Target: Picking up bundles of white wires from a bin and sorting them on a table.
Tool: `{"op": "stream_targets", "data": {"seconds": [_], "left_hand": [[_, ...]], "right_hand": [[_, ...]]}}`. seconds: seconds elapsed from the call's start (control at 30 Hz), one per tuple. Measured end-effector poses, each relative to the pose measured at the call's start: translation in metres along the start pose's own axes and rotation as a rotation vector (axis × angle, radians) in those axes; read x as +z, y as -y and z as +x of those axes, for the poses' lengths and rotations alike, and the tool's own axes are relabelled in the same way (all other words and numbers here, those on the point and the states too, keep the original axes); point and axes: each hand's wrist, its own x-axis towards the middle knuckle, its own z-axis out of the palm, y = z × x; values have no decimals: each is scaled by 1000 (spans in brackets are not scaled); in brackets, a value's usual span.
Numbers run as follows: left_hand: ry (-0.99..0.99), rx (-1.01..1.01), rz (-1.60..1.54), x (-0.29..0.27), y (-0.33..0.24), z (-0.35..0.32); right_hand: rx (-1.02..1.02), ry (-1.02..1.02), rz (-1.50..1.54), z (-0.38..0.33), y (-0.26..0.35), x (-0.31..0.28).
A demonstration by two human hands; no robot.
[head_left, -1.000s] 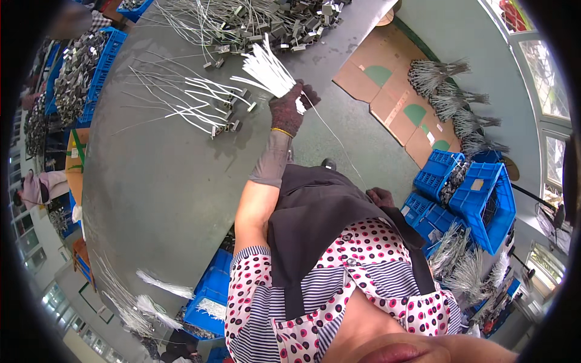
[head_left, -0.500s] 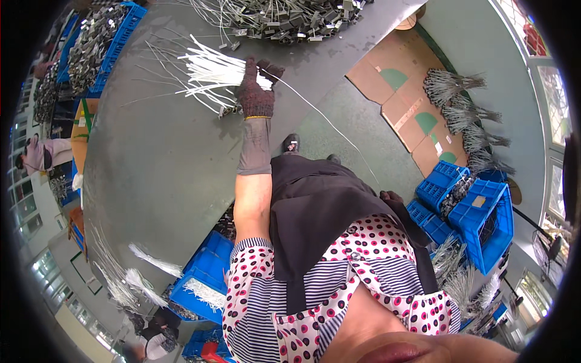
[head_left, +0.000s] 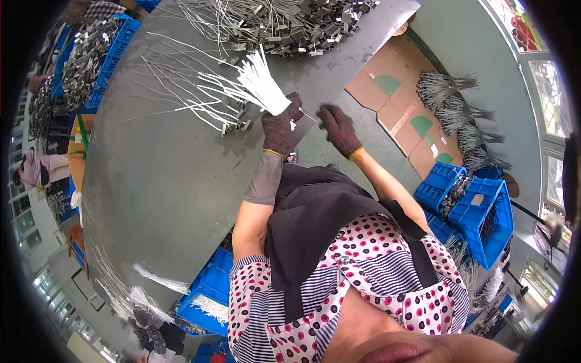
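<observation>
My left hand [head_left: 280, 126], in a dark knitted glove, is closed around the lower end of a bundle of white strands [head_left: 264, 85] that fans out over the grey table. A thin wire [head_left: 311, 116] comes out from the left hand's fingers to the right. Its other end meets the fingertips of my right hand [head_left: 339, 130], also gloved, with fingers curled in and slightly blurred. Left of the bundle lie loose thin wires [head_left: 175, 78] with small dark metal blocks [head_left: 237, 126] at their ends.
A large heap of metal blocks on wires [head_left: 302, 27] covers the table's far side. Flat cardboard [head_left: 399, 103] with tied wire bundles [head_left: 451, 91] lies to the right, beside blue crates [head_left: 484, 206]. More white bundles [head_left: 160, 278] lie at the near left by a blue crate [head_left: 212, 272].
My right hand has come up from my side to beside the left. The left hand has moved nearer me and the bundle has tilted upright. The long wire's trailing length no longer shows.
</observation>
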Motion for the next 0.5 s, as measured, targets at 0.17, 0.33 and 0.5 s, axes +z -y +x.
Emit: {"op": "stream_targets", "data": {"seconds": [0.17, 0.33, 0.5], "left_hand": [[76, 606, 777, -25, -10, 15], [175, 741, 1409, -68, -33, 44], [-15, 271, 399, -70, -55, 38]], "right_hand": [[16, -87, -11, 62, 84, 70], [-506, -76, -229, 112, 87, 109], [-292, -268, -678, 134, 158, 93]]}}
